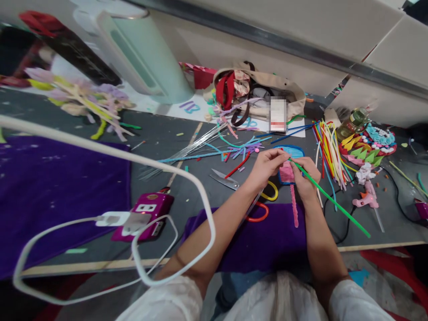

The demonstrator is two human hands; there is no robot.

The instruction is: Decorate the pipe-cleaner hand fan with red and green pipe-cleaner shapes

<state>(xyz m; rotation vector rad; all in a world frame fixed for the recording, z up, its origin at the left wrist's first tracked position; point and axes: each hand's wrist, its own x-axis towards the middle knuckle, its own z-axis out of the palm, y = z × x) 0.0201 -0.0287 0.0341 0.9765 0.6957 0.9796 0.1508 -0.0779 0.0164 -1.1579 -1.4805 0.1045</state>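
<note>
Between my two hands a green pipe cleaner [334, 203] is pinched near its upper end; its long free end slants down to the right. My left hand [265, 167] closes thumb and fingertips at that end, and my right hand [306, 176] grips it just beside. Beneath my hands lies a blue and pink pipe-cleaner piece [286, 174], partly hidden, with a pink pipe-cleaner strip [294, 207] running down from it. Scissors [224, 179] with red and yellow handles rest under my left forearm, blades open. A purple cloth [264, 243] is spread below my forearms.
Colourful pipe cleaners [331, 151] and a pink glue gun [368, 196] lie at right. A magenta power strip [143, 216] has a white cable [133, 156] looping across the left foreground. A beige bag [294, 96], a pale green jug [160, 58] and a glass jar [354, 122] line the back.
</note>
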